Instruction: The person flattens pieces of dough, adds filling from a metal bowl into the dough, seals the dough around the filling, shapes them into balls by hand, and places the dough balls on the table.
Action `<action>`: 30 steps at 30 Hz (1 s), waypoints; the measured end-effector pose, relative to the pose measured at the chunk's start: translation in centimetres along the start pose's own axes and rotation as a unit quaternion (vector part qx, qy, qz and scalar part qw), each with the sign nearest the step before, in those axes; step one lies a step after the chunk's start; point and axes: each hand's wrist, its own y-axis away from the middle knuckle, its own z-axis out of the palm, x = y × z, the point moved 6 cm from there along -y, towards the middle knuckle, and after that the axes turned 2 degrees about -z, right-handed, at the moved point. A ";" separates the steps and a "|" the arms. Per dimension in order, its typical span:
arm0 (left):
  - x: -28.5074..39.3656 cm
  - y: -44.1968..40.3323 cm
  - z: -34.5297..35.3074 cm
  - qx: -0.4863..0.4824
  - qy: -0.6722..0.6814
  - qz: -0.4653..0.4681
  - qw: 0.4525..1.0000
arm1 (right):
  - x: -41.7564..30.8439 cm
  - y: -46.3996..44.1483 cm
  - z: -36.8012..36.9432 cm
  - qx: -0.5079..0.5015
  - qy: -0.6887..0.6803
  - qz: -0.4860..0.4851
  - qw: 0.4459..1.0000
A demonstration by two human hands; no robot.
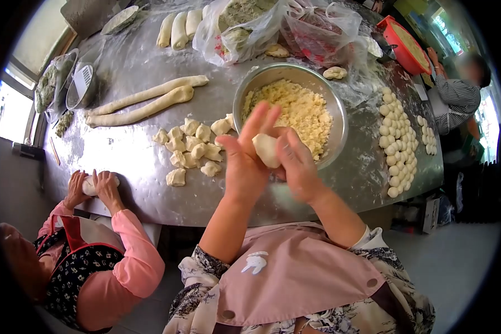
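Observation:
A pale dough ball [267, 150] sits between my two hands, over the near rim of a metal bowl [339, 139]. My right hand [299, 167] is closed around it, thumb on its side. My left hand [246, 167] is held up against the ball with its fingers stretched out and its thumb apart. The bowl holds a crumbly yellow filling [309, 119]. Left of my left hand lie several torn dough pieces [192, 146], loosely heaped on the metal table [145, 195].
Two long dough ropes [145, 103] lie farther left. Rows of small dough balls [396, 145] cover the right side. Plastic bags [317, 33] and a red basin [409, 47] stand at the back. A co-worker's hands [97, 186] press dough at the left; another person [459, 92] is at far right.

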 end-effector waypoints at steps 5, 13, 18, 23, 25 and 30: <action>-1.2 0.3 0.8 0.019 -0.344 0.071 0.936 | 1.7 1.5 -0.9 -0.070 -0.092 0.149 0.982; -7.4 -0.4 2.6 0.032 -0.217 0.037 0.975 | 0.5 3.2 -7.3 0.028 -0.002 0.037 0.999; -11.0 -1.6 2.5 -0.032 -0.445 0.037 0.894 | 1.4 4.1 -10.6 0.007 -0.091 0.120 0.989; -13.9 -2.8 2.1 0.010 -0.408 -0.036 0.912 | 0.5 4.6 -13.7 0.051 0.099 -0.078 0.991; -15.1 -3.1 2.2 0.007 -0.377 -0.056 0.925 | 1.3 5.4 -14.9 0.074 0.023 -0.018 0.997; -16.3 -3.6 5.0 -0.044 -0.228 -0.032 0.972 | 2.7 6.1 -16.2 0.036 -0.066 0.070 0.995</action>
